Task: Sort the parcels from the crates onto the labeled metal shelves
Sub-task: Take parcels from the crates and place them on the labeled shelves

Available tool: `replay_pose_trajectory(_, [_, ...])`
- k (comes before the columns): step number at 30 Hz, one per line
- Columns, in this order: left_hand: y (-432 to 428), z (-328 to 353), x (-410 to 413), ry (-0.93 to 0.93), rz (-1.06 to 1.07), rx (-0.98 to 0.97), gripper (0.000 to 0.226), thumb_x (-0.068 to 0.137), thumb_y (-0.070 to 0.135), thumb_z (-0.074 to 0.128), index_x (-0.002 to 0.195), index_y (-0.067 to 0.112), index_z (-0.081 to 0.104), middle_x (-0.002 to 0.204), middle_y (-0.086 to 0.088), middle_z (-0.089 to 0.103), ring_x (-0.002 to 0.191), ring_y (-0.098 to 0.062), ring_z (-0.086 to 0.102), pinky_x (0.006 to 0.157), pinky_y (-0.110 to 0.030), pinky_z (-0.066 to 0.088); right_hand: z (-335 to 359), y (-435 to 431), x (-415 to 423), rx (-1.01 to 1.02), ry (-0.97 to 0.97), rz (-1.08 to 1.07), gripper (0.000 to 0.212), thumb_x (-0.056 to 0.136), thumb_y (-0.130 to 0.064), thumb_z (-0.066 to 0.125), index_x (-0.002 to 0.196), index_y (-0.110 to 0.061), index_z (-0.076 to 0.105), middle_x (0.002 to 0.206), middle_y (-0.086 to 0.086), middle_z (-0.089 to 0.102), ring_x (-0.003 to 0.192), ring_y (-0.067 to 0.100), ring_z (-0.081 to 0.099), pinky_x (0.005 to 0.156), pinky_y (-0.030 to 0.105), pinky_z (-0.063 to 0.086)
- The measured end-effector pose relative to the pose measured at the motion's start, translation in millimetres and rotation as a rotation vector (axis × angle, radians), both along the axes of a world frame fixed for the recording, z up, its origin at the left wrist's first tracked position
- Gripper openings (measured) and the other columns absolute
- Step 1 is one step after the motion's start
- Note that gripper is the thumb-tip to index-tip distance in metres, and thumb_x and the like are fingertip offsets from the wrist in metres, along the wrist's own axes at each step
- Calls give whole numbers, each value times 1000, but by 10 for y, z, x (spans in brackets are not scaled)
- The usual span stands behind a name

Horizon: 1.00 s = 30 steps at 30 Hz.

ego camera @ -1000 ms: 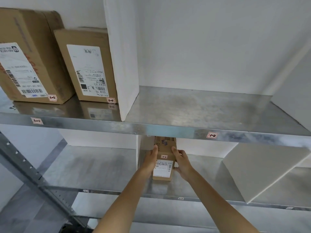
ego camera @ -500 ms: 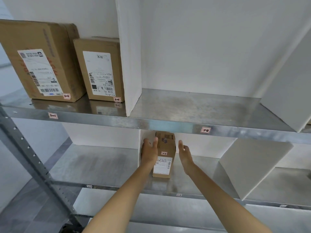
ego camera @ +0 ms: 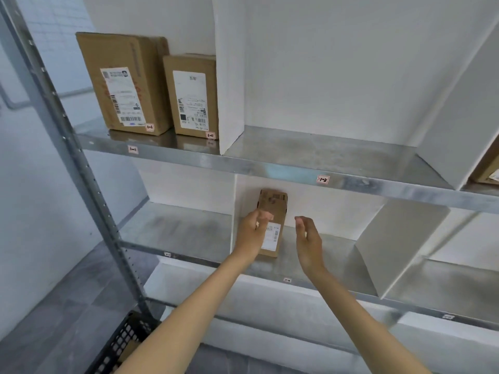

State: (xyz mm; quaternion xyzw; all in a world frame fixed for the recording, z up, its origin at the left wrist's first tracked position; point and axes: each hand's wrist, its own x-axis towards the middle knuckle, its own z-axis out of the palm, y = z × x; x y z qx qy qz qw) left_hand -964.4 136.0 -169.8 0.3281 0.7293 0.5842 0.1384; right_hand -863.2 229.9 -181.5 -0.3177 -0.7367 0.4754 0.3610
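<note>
Small parcel (ego camera: 275, 209) stands upright on the lower shelf (ego camera: 189, 230), tight beside the white divider (ego camera: 237, 195), label facing out. Right hand (ego camera: 309, 244) is off it, just to its right, fingers relaxed, holding nothing. Left hand (ego camera: 251, 236) overlaps the parcel's left edge with fingers loosely bent; blurred, so can't tell whether it grips. Upper shelf (ego camera: 310, 147) carries two bigger boxes (ego camera: 127, 85) at far left. Black crate (ego camera: 118, 346) on the floor.

Bright, diffuse light; mild glare on upper shelf (ego camera: 324, 149). Wide-angle bends frame post (ego camera: 75, 163). Smear on left hand (ego camera: 249, 234), probably motion blur.
</note>
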Motion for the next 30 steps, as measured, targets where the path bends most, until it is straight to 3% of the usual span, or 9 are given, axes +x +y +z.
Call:
replay_pose_trajectory(3, [-364, 88, 292, -1, 78, 12, 27, 100, 20, 38, 102, 12, 63, 104, 3, 65, 89, 0, 56, 67, 2, 38, 79, -340, 243, -45, 31, 86, 21, 102, -27, 37, 104, -16, 55, 95, -11, 59, 88, -1, 54, 69, 2, 38])
replay_pose_trajectory(6, [-805, 78, 609, 24, 152, 33, 27, 100, 22, 38, 103, 12, 63, 98, 10, 63, 88, 9, 53, 69, 4, 36, 47, -684, 498, -81, 43, 166, 24, 101, -28, 38, 107, -16, 58, 100, -9, 63, 94, 2, 56, 77, 10, 40])
replay_pose_trajectory(9, [-1313, -42, 873, 31, 232, 41, 26, 100, 23, 38, 101, 17, 63, 98, 10, 64, 93, 5, 55, 75, -2, 38, -93, -1054, 698, -127, 1, 258, 25, 101, -28, 38, 109, -18, 60, 106, -5, 64, 100, 8, 57, 85, 21, 40])
replay_pose_trajectory(13, [-2097, -243, 1114, 17, 394, 34, 25, 100, 20, 38, 96, 19, 62, 99, 5, 65, 97, -6, 58, 80, -6, 39, -278, -1550, 857, -124, -70, 392, 25, 101, -24, 39, 101, -16, 62, 97, -3, 66, 96, 11, 59, 80, 19, 42])
replay_pose_trajectory(15, [-2543, -319, 1227, 1, 477, 22, 26, 101, 21, 37, 96, 18, 63, 100, 4, 65, 98, -7, 58, 81, -9, 40, -364, -1827, 883, -128, -87, 457, 24, 101, -22, 39, 98, -16, 62, 93, -4, 66, 95, 13, 61, 84, 25, 44])
replay_pose_trajectory(21, [-3713, -521, 1454, -24, 683, -89, 30, 101, 21, 36, 97, 15, 64, 97, 7, 64, 92, 1, 57, 73, 3, 38, -596, -2616, 858, -165, -157, 696, 28, 100, -9, 39, 89, -13, 65, 89, 5, 69, 91, 20, 64, 88, 33, 47])
replay_pose_trajectory(25, [-4206, -668, 1497, -89, 823, -81, 30, 101, 21, 36, 95, 15, 64, 97, 6, 64, 93, -5, 57, 75, -6, 39, -724, -2925, 720, -183, -209, 774, 31, 99, -7, 40, 84, -16, 65, 84, 5, 68, 85, 21, 64, 87, 36, 48])
replay_pose_trajectory(28, [-4461, -778, 1441, -138, 887, -77, 30, 101, 21, 35, 93, 17, 63, 97, 5, 63, 95, -8, 57, 71, -3, 40, -843, -3088, 498, -175, -250, 816, 30, 98, -6, 40, 85, -13, 66, 81, 4, 69, 82, 18, 65, 86, 37, 49])
replay_pose_trajectory(30, [-4607, -864, 1344, -180, 910, -70, 29, 101, 21, 36, 90, 19, 62, 96, 6, 63, 97, -10, 57, 80, -12, 41, -913, -3193, 316, -186, -277, 841, 29, 99, -6, 40, 86, -13, 66, 80, 4, 69, 81, 17, 65, 85, 33, 49])
